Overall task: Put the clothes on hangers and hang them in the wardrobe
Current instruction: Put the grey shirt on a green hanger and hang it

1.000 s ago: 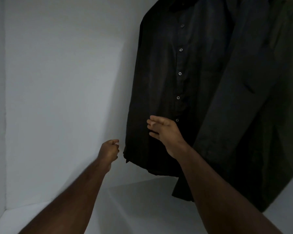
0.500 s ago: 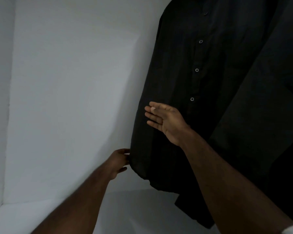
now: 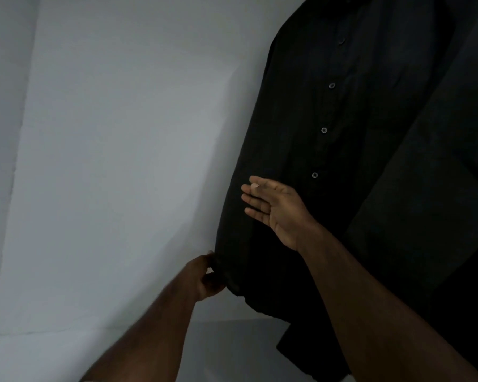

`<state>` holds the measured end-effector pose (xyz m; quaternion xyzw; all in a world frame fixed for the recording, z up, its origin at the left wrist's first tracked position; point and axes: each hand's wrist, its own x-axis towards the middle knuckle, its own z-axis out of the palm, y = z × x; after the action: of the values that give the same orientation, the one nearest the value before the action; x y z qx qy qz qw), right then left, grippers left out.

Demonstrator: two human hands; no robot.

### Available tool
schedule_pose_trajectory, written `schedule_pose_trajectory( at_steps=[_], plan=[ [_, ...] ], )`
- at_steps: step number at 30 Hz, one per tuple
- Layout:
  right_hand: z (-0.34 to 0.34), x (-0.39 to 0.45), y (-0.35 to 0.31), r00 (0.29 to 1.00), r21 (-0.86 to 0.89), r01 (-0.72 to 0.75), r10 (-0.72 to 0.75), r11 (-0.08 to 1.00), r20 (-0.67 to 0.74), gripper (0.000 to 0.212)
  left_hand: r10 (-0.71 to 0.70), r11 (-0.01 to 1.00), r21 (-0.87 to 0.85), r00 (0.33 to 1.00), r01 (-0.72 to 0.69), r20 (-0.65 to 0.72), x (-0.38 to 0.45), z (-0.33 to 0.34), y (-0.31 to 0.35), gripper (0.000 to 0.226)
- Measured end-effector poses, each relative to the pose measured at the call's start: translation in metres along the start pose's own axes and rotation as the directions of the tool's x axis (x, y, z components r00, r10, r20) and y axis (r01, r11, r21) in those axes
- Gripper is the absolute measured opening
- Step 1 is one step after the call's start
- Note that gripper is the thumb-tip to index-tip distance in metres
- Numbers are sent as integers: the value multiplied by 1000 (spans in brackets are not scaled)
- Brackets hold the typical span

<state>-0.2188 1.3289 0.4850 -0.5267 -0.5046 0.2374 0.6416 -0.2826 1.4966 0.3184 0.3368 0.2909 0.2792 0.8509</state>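
Left hand [image 3: 204,277] pinches the black shirt [image 3: 301,161] at its lower edge, w/ fingers curled on the hem. Right hand [image 3: 276,208], just above, lies flat, fingers straight, prob. touching the shirt front below the buttons [image 3: 315,175]; shirt hangs inside the white wardrobe [image 3: 116,161].

left hand [image 3: 204,277]: bare, no ring or watch | right hand [image 3: 276,208]: bare, pale thumbnail | forearms behind both hands: bare, unsleeved

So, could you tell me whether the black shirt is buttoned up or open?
Buttoned: the shirt hangs with its front closed and buttons fastened down the middle.
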Motion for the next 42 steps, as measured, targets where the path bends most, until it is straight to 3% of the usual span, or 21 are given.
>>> schedule_pose_trajectory(
  at_steps=[8, 11, 13, 17, 19, 22, 24, 28, 31, 35, 37, 39, 42],
  plan=[
    [-11, -7, -2, 1000, -28, -4, 4, 1000, -1, 42, 15, 994, -108, 993, -3, 116, 4, 1, -3, 43],
    [-17, -8, -1, 1000, -21, 2, -2, 1000, -1, 41, 70, 994, -91, 995, -63, 72, 4, 2, -5, 38],
    [-18, -8, -1, 1000, -10, 0, 0, 1000, -1, 41, 175, 971, -157, 984, -178, -30, 2, 0, -9, 31],
    [-12, -11, -1, 1000, 18, 16, -16, 1000, 5, 41, 419, 823, -301, 873, -481, -249, -17, -20, -12, 22],
    [-5, -14, 0, 1000, 33, 24, -24, 999, 6, 41, 464, 742, -395, 840, -542, -281, -34, -34, -5, 22],
    [5, -20, 0, 1000, 39, 24, -24, 999, 0, 43, 506, 619, -519, 805, -589, -310, -67, -57, 6, 45],
    [11, -25, 0, 1000, 36, 24, -24, 999, -5, 44, 522, 580, -569, 802, -583, -290, -87, -74, 13, 52],
    [22, -31, 0, 999, 47, 24, -23, 999, -26, 44, 512, 641, -620, 854, -452, -93, -123, -113, 19, 23],
    [31, -36, 0, 999, 58, 28, -26, 998, -34, 44, 535, 705, -556, 845, -440, 9, -142, -133, 17, 24],
    [48, -44, -2, 998, 32, 56, -55, 998, -24, 43, 625, 722, -362, 780, -590, -24, -156, -143, 11, 39],
    [57, -48, -3, 997, 7, 70, -70, 998, -24, 42, 662, 719, -242, 748, -651, -46, -162, -140, 8, 32],
    [67, -52, -4, 991, -66, 112, -117, 992, -70, 37, 701, 702, -106, 709, -705, -72, -170, -136, 4, 24],
    [83, -60, -9, 972, -193, 183, -206, 964, -109, 20, 801, 598, 113, 598, -794, -34, -178, -132, -5, 33]
  ],
)
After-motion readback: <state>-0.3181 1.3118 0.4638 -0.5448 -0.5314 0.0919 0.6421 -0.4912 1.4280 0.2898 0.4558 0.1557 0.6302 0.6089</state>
